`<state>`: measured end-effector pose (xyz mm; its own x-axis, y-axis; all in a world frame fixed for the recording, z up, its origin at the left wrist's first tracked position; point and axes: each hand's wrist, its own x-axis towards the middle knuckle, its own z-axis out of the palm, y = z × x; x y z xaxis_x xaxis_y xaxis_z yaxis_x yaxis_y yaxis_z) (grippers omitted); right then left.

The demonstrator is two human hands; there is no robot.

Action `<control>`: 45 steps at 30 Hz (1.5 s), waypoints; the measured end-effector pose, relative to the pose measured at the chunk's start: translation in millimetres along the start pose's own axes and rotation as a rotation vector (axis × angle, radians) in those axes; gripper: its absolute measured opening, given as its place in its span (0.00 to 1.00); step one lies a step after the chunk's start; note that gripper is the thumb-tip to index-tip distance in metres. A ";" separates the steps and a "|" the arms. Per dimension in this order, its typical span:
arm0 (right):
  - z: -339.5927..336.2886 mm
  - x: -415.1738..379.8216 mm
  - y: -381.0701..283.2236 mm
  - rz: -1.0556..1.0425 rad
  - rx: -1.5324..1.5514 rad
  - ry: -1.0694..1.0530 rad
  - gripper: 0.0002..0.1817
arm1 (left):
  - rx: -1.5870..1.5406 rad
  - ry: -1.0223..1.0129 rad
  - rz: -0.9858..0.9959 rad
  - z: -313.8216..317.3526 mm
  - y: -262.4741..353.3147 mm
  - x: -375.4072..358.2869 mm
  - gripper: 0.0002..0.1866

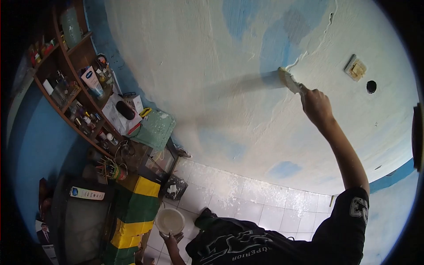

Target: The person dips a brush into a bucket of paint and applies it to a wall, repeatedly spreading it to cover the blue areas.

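Note:
My right hand is closed round the handle of a paintbrush, its working end pressed on the wall. The wall carries uneven whitish coating with blue patches showing through. A raised, wavy white line runs up the wall from the brush tip. Down at the bottom, my left hand supports a small white bucket at its lower edge, with some fingers hidden beneath it. Pale material shows inside the bucket.
Wooden shelves with bottles and tubes stand at left. Below are a green splattered container, an old television and a green and yellow cloth. White splatters cover the floor tiles. A wall switch sits beside a dark hole.

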<state>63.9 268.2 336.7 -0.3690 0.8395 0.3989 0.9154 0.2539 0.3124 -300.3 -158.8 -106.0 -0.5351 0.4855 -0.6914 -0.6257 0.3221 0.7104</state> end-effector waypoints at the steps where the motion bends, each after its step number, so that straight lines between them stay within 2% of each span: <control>1: 7.8 0.9 5.9 -0.007 -0.006 -0.031 0.11 | 0.003 0.001 0.016 4.3 2.3 -9.2 0.30; 6: 8.6 -9.1 3.1 0.025 0.098 -0.026 0.08 | -0.133 0.059 -0.039 -4.3 -18.7 -18.6 0.32; 8: 52.6 -18.0 27.7 -0.017 -0.016 -0.171 0.07 | -0.140 0.060 -0.030 -7.5 -20.3 -21.5 0.33; 10: 105.1 -39.9 35.2 -0.047 -0.125 -0.515 0.08 | -0.121 0.091 -0.017 -22.1 -29.4 -15.3 0.33; 11: 137.5 -64.5 35.4 -0.047 -0.066 -0.346 0.08 | -0.129 0.106 -0.016 -21.6 -37.8 -8.6 0.33; 12: 136.2 -77.8 18.8 -0.008 0.068 -0.337 0.08 | -0.202 0.083 -0.104 -23.0 -35.0 -7.4 0.31; 13: 139.0 -93.0 3.5 0.031 0.247 -0.240 0.09 | -0.164 0.073 -0.078 -24.2 -33.5 -5.0 0.32; 15: 121.5 -100.3 -34.9 0.145 0.486 -0.364 0.10 | -0.066 0.061 -0.035 -27.6 -25.5 -2.9 0.33; 18: 99.4 -94.5 -72.1 0.180 0.715 -0.149 0.09 | 0.017 0.039 -0.009 -20.7 -4.4 3.7 0.33; 20: 85.3 -73.2 -80.0 0.059 0.742 0.070 0.12 | -0.005 0.031 -0.031 -15.3 8.3 9.8 0.33; 22: 70.0 -44.4 -92.6 0.264 1.116 0.220 0.13 | -0.026 0.027 -0.048 -11.7 19.7 19.2 0.32; 24: 73.1 -8.2 -103.2 0.233 1.220 0.373 0.13 | -0.028 0.020 -0.052 -8.0 26.8 30.2 0.32; 26: 78.3 23.0 -124.8 0.562 1.731 0.238 0.12 | -0.014 0.013 -0.046 -5.1 27.8 40.7 0.32; 28: 140.1 33.7 -145.9 0.615 1.714 0.244 0.11 | -0.003 0.005 -0.045 -3.2 25.9 42.4 0.32; 30: 207.3 26.5 -185.5 0.714 1.551 0.391 0.10 | -0.030 -0.003 -0.045 -0.5 24.7 40.6 0.32; 34: 304.5 -24.0 -246.7 0.944 1.527 0.219 0.09 | 0.044 -0.018 -0.010 8.8 23.3 15.2 0.32; 37: 330.4 -46.3 -258.1 0.965 1.409 0.171 0.10 | -0.010 -0.028 -0.039 18.3 28.0 -3.3 0.30; 38: 324.9 -56.5 -259.3 1.044 1.605 0.054 0.10 | -0.018 -0.042 -0.057 19.6 26.6 -3.9 0.30; 40: 273.2 -71.6 -255.0 1.186 1.981 -0.193 0.10 | 0.024 -0.065 -0.066 21.7 23.2 1.3 0.30; 41: 278.9 -77.6 -246.6 1.230 2.060 -0.345 0.10 | 0.041 -0.076 -0.071 22.7 20.2 3.5 0.30; 44: 263.4 -66.0 -218.3 1.048 2.121 -0.392 0.09 | 0.111 -0.113 -0.025 34.2 28.7 7.6 0.31; 45: 235.6 -45.8 -198.9 0.868 2.060 -0.337 0.08 | 0.082 -0.127 -0.040 36.4 29.4 13.0 0.32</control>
<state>-63.4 292.5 53.2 -0.0883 0.9555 -0.2813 -0.2602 -0.2947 -0.9195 -305.0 -113.4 -89.3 -0.4311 0.5681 -0.7010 -0.5936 0.4065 0.6945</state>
